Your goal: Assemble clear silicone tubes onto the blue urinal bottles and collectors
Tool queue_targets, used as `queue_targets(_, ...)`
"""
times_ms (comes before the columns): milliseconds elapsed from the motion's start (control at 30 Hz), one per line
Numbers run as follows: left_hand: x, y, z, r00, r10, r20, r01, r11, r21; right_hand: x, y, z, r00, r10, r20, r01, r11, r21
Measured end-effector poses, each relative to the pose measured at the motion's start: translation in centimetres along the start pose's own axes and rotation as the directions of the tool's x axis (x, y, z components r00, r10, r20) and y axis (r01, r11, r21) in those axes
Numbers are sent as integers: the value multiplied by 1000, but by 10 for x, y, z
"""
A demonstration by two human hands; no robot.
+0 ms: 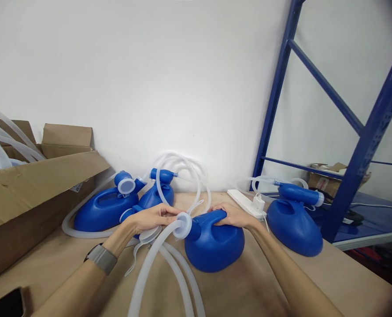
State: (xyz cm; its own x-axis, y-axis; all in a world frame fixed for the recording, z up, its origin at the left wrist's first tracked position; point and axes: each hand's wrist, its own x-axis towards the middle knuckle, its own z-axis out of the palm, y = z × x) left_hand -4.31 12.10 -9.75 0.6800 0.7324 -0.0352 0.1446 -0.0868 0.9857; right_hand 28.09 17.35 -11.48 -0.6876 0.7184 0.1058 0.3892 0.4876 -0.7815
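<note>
A blue plastic urinal bottle (pixel 215 248) sits on the table before me, its neck pointing left. My right hand (pixel 228 215) is wrapped round its handle from the right. At the neck is a translucent white cap (pixel 183 225), with a clear flexible hose (pixel 149 259) running from it toward me. My left hand (pixel 158 216), below a watch with a grey strap, pinches the cap's edge between thumb and fingers. Under that hand lies a translucent lid (pixel 149 234) with a thin strap. Part of another blue piece (pixel 127 214) shows behind my left hand.
More blue bottles with hoses stand at the left (pixel 106 209), at the back (pixel 156 196) and at the right (pixel 293 226). A white power strip (pixel 247 203) lies between them. An open cardboard box (pixel 44 189) holds hoses. A phone (pixel 7 304) lies front left; a blue rack (pixel 357 185) stands right.
</note>
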Motion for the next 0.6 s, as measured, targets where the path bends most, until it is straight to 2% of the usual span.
queue_targets(100,1,-9,1,997,1,81,5,998,-66,0,1,0,1000,-6,10,6,1000,9)
queue_targets(233,2,-16,3,991,22,135,-8,994,-105,-1,1,0,1000,-8,13,8,1000,5)
queue_targets(600,-2,6,13,990,15,143,-12,1000,-25,0,7,-1,998,55,-21,-56,997,-54)
